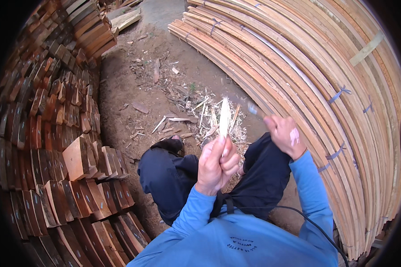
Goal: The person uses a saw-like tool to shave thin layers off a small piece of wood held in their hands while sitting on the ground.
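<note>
My left hand is closed around the lower end of a pale, whittled wooden stick. The stick points up and away from me, and its far tip is frayed. To its right, my right hand is wrapped around a knife, with a light-coloured band showing just beyond the fingers. Motion smears the knife's blade, which points left toward the stick; whether the two touch I cannot tell. A pink-white patch marks the back of this hand. Both hands are above my knees, in front of my blue shirt.
Stacked wooden blocks rise on the left. Long bundled wood strips, tied with purple cords, curve along the right. Shavings and splinters litter the dirt ground beyond my feet. A black cable crosses my right side.
</note>
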Demonstrator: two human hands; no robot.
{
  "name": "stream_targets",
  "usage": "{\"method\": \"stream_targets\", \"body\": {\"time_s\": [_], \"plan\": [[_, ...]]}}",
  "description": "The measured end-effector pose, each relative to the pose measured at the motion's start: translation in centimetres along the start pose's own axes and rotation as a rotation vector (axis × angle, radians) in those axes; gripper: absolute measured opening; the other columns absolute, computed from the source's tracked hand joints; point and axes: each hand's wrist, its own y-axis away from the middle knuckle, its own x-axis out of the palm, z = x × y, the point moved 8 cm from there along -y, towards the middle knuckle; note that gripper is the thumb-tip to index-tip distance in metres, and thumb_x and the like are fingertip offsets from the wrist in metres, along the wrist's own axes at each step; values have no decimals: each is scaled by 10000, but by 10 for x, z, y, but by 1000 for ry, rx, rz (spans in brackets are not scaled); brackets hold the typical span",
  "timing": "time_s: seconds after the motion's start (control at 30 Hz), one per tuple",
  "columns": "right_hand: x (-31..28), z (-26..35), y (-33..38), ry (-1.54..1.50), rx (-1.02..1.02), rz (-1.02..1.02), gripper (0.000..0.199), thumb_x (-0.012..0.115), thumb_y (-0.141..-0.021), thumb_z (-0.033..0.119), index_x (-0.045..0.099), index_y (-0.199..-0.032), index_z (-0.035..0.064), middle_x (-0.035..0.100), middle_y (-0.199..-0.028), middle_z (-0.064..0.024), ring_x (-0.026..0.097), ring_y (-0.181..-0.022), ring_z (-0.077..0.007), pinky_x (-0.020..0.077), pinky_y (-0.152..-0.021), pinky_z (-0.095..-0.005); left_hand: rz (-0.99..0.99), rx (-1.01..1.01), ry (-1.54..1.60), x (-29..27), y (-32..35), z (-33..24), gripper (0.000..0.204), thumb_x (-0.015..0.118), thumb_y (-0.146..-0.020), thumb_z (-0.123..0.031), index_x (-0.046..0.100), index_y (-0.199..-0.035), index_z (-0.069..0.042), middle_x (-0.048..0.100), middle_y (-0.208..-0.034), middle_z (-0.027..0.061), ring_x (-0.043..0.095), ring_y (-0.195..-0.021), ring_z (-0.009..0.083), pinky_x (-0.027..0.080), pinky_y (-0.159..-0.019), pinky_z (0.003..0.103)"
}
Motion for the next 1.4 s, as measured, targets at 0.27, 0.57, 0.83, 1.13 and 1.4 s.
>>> {"method": "stream_targets", "body": {"time_s": [0.27,0.57,0.83,1.13,1.4], "plan": [[-8,0,0,-180,62,83,657,441,-1058,512,547,-695,-25,469,-603,-265,472,-560,-449,366,-557,-497,-62,47,-102,-2,1,-6,373,389,-1121,-309,437,-821,-92,291,-636,-58,215,-474,28,185,-405,216],[-21,68,34,-180,-40,251,549,527,-1029,469,569,-723,15,510,-575,-244,555,-556,-451,418,-522,-487,-102,-9,22,-9,0,-2,379,385,-1122,-319,430,-816,-100,278,-632,-60,200,-469,26,169,-399,216],[-21,-27,21,35,169,63,622,462,-1054,488,542,-717,-29,477,-601,-258,488,-592,-447,404,-587,-508,148,-30,-29,31,23,-12,385,399,-1116,-304,433,-802,-86,269,-612,-61,198,-457,23,157,-376,223],[-28,3,34,-207,182,146,693,378,-1078,535,453,-701,-42,356,-594,-188,343,-560,-320,335,-563,-461,-201,316,-790,-9,14,-28,360,430,-1116,-255,456,-806,-73,385,-640,-50,295,-503,30,238,-457,228],[-12,40,53,-383,89,196,634,424,-1071,502,472,-713,-20,401,-589,-213,437,-546,-398,362,-543,-453,-231,247,-757,-19,9,-25,377,416,-1118,-258,431,-785,-83,326,-628,-60,285,-494,27,222,-447,232]]}}
